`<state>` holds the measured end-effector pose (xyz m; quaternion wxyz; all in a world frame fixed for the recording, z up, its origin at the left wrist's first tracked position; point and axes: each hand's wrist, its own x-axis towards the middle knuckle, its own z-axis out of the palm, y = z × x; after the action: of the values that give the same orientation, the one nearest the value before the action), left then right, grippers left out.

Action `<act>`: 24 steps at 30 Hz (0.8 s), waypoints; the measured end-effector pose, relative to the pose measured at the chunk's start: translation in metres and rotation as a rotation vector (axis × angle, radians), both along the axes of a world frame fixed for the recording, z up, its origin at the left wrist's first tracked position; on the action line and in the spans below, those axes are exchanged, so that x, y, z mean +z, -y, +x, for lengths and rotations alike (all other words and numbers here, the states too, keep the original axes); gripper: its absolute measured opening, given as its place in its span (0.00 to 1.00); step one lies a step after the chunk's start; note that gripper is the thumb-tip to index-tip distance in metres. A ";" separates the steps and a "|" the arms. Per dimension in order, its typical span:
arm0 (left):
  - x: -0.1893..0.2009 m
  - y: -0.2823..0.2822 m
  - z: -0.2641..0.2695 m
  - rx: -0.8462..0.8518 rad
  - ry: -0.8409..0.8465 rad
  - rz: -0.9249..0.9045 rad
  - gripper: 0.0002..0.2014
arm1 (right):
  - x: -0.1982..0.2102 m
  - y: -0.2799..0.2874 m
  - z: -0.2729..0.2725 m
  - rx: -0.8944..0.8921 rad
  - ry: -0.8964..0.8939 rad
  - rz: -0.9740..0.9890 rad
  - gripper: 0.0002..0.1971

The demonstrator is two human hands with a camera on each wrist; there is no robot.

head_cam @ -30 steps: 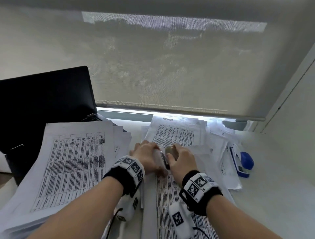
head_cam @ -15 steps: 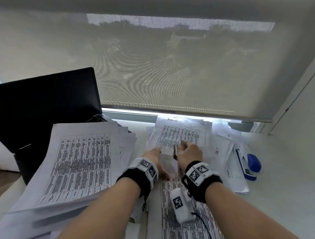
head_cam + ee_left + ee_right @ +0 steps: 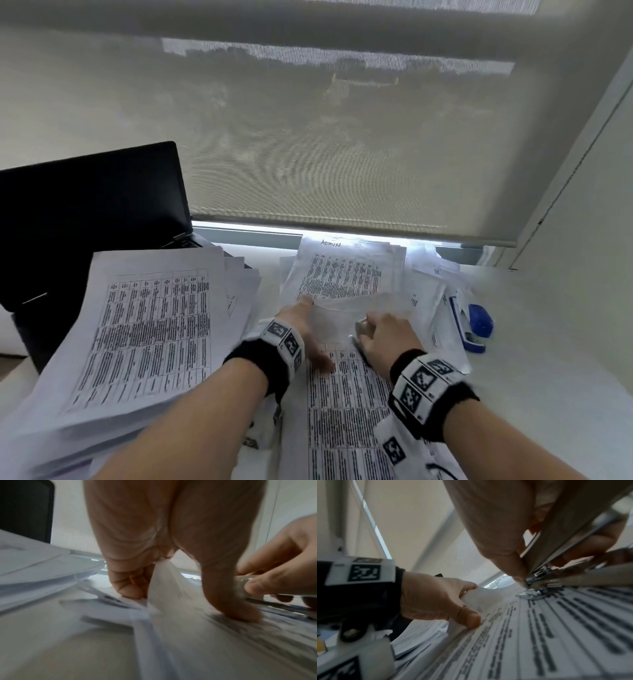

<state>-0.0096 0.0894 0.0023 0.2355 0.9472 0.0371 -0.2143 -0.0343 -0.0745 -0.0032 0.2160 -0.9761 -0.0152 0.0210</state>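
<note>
The right hand is closed around a metal stapler. The thumb lies on one side of it and the curled fingers on the other. The nose of the stapler points down and touches the printed set near its far edge, just beside the thumb tip. Its long body rises from this nose back into the palm, so it stands tilted and not flat on the paper. The left hand pinches the top sheet between thumb and fingers and holds it bent up and away from the person. This fold lies to the left of the stapler, near it but not touching. I judge that the next press depends on the nose sitting fully over the paper edge. The right hand is the one on the tool. A blue stapler lies well apart on the right.
</note>
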 end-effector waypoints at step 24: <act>-0.003 0.008 -0.009 -0.088 0.100 0.114 0.54 | -0.004 0.039 0.005 -0.190 0.051 0.056 0.10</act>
<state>-0.0186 0.0811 -0.0003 0.1728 0.9694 -0.0043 -0.1745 -0.0294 -0.1136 -0.0074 0.2438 -0.9669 0.0712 -0.0251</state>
